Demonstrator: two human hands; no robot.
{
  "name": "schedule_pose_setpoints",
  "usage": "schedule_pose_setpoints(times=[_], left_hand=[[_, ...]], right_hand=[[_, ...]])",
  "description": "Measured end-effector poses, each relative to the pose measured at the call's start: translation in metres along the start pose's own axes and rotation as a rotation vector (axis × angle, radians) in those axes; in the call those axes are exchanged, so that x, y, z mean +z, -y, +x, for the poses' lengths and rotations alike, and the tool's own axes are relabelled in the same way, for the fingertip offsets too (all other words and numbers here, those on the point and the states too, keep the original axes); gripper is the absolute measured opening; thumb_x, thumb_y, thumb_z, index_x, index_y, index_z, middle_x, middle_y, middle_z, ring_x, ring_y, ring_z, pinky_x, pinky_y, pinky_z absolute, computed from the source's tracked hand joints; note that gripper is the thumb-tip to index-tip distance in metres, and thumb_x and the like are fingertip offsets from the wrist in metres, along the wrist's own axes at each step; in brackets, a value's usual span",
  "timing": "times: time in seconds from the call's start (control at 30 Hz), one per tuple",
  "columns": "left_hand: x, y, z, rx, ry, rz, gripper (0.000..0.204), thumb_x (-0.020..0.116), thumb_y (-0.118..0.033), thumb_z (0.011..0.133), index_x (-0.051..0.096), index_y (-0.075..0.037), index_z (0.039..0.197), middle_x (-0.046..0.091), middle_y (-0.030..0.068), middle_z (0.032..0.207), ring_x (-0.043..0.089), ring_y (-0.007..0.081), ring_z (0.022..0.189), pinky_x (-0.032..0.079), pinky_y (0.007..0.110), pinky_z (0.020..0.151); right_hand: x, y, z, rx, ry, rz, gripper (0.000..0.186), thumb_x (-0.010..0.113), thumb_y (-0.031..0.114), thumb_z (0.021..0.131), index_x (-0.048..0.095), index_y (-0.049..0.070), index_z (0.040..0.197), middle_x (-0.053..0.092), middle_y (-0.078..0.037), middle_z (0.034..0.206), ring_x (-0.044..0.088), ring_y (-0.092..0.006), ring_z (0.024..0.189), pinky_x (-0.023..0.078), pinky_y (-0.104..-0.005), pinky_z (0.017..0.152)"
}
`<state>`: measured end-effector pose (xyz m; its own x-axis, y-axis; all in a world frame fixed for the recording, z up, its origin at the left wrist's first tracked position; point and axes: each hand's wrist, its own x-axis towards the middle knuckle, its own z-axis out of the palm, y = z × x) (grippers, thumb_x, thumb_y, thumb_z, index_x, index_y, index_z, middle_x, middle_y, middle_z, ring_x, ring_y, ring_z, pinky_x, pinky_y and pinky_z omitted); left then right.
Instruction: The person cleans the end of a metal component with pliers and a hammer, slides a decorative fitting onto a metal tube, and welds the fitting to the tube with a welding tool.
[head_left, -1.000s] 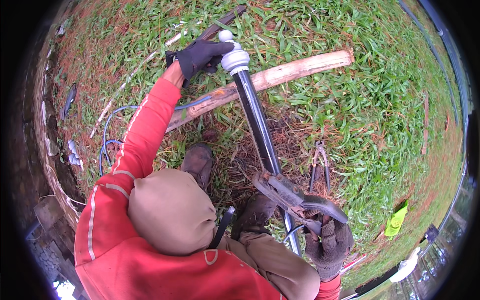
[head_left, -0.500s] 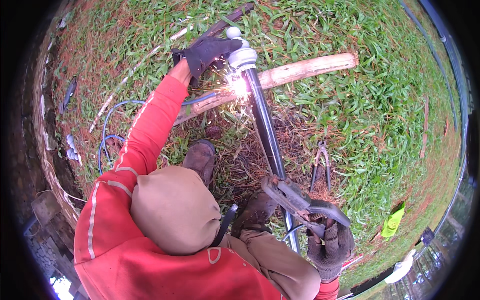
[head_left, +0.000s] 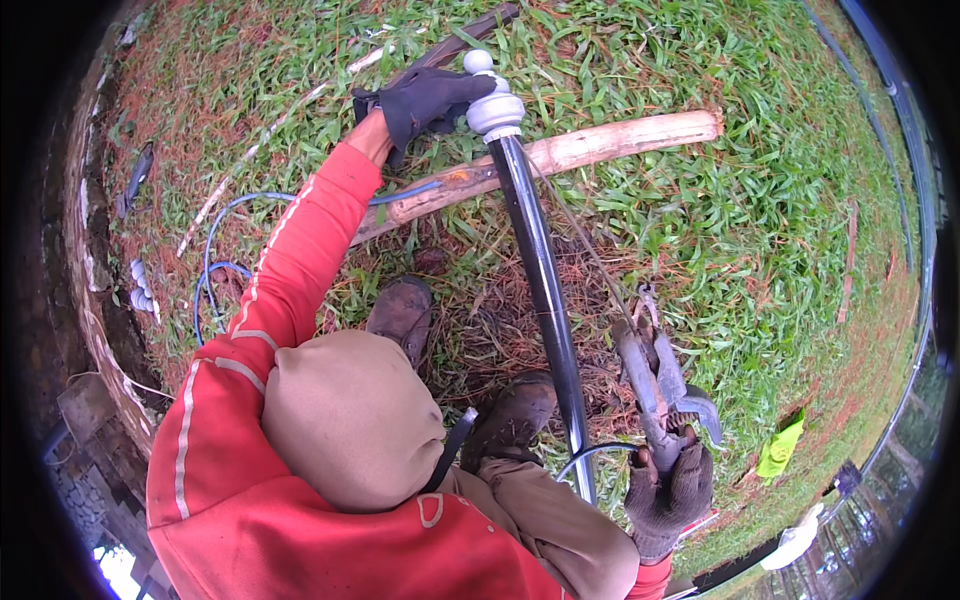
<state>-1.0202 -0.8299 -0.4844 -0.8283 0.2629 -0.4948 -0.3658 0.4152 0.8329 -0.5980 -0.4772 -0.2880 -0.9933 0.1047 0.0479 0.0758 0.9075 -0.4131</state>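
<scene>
My left hand (head_left: 420, 108), in a dark glove, grips the white knobbed finial (head_left: 496, 112) atop a glossy black post (head_left: 545, 300). The post lies diagonally across a pale wooden log (head_left: 640, 135). My right hand (head_left: 668, 485), in a knitted glove, is closed on a grey welding electrode holder (head_left: 655, 400) with a black cable. A thin rod (head_left: 590, 250) runs from the holder toward the post just below the finial; whether its tip touches cannot be told. The holder partly hides pliers (head_left: 645, 298) lying on the grass.
Grass surrounds my boots (head_left: 400, 315) and bent knees. A blue hose (head_left: 225, 215) loops at the left, with sticks (head_left: 210, 215) beside it. A yellow-green object (head_left: 782, 448) lies at the right. A stone edge (head_left: 95, 300) borders the far left.
The bright sparks seen half a second ago beside the post are gone. My right hand's holder has swung rightward and upright, off the post. My left hand and the finial have shifted slightly right.
</scene>
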Motion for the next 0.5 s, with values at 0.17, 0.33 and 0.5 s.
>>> schedule_pose_setpoints(times=[0.17,0.33,0.5], left_hand=[[-0.0031,0.0032,0.0015,-0.008,0.022,0.002,0.049,0.078,-0.055,0.097,0.074,-0.008,0.086,0.057,-0.0017,0.073,0.05,0.0104,0.064,0.04,0.032,0.057],[-0.0021,0.0055,0.0031,-0.028,0.018,-0.028,0.05,0.077,-0.057,0.097,0.074,-0.008,0.086,0.057,-0.0022,0.073,0.05,0.0106,0.065,0.042,0.032,0.059],[-0.0008,-0.0019,-0.0022,-0.033,-0.021,-0.01,0.044,0.081,-0.054,0.096,0.077,-0.01,0.089,0.061,-0.0015,0.077,0.056,0.01,0.068,0.05,0.03,0.063]], right_hand=[[0.003,0.001,0.0032,-0.051,-0.045,0.036,0.061,0.085,0.016,0.088,0.066,-0.005,0.142,0.073,-0.019,0.1,0.072,-0.0361,0.079,0.057,-0.0449,0.071],[0.0027,0.002,0.0041,-0.064,-0.049,0.0,0.061,0.085,0.016,0.088,0.066,-0.005,0.143,0.073,-0.019,0.1,0.072,-0.0363,0.079,0.057,-0.0452,0.072],[0.0026,0.0019,0.0035,-0.029,-0.032,0.021,0.061,0.084,0.017,0.088,0.066,-0.006,0.142,0.073,-0.02,0.102,0.072,-0.0367,0.081,0.058,-0.0452,0.073]])
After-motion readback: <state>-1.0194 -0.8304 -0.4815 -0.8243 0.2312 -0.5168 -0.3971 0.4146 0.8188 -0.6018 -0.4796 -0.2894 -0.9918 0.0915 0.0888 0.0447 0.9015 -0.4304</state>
